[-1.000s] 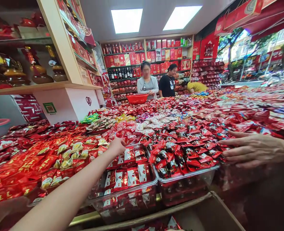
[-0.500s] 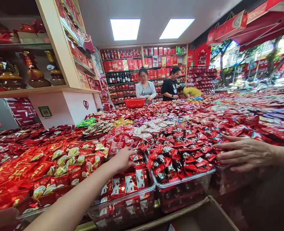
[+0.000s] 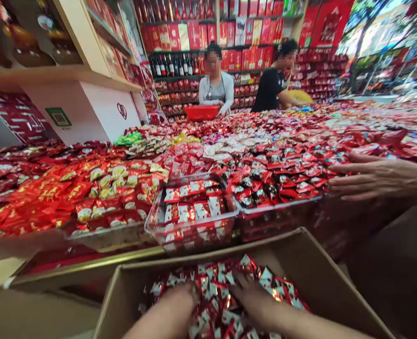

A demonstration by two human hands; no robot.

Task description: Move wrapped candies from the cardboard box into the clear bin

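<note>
Low in the frame, the left hand [image 3: 183, 294] is down among the red-and-white packets [image 3: 211, 287] at lower centre, its fingers blurred and partly buried, so whether it grasps any cannot be told. Just right of it, the right hand [image 3: 252, 296] reaches into the same heap with fingers extended and blurred; its grip cannot be told either. The packets lie between the hands, beneath them and beyond their fingertips, inside an open cardboard box [image 3: 296, 254] across the bottom of the frame. Above the box a display spreads sideways: shiny red packets [image 3: 45, 202] at middle left, then packets with yellowish pictures [image 3: 119, 181], a clear tub [image 3: 194, 222] at centre with similar red-and-white packets in rows, and a heap of red-and-black packets [image 3: 265, 183] right of it. At the right edge another person's hand [image 3: 374, 178] extends over the display. Behind, a cabinet with gourd-shaped bottles [image 3: 61, 47] fills the upper left; shelves of red boxes [image 3: 194, 35] and wine bottles [image 3: 175, 65] line upper centre, where a person in a light cardigan [image 3: 225, 87] stands at a red basin [image 3: 201, 112]; farther right come a person in black [image 3: 266, 89] and, upper right, trees [image 3: 362, 35] outdoors.
</note>
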